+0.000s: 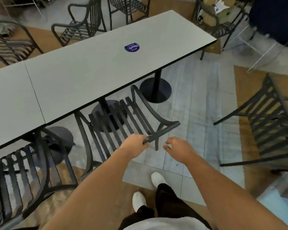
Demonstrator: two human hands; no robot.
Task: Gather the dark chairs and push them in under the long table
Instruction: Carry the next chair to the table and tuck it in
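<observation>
The left hand point(136, 143) has its grip curled round the top rail of a dark chair point(116, 123), which stands at the near edge of the long surface point(93, 72) with the front of its slatted seat already under the edge. The right hand point(178, 146) hovers just right of that rail, fingers loosely curled and spread, holding nothing and touching nothing. Two round black bases point(155, 90) of the surface's posts stand on the floor beyond the chair, one right behind its seat slats, the other to the right and clear of it. A second chair point(30, 173) sits near left, its seat partly under the surface, just beside the held one. A third chair point(269, 123) stands well apart at the right, on a brown rug point(243, 90), turned away from the surface and not under it. More dark chairs point(80, 27) stand on the far side of the surface, pulled out from it. A round blue sticker point(132, 47) lies on the pale top, and a seam point(35, 90) crosses the top at the left, where two tops meet. The floor is pale tile point(194, 97). The person's white shoes point(158, 179) stand near the bottom, just behind the held chair.
</observation>
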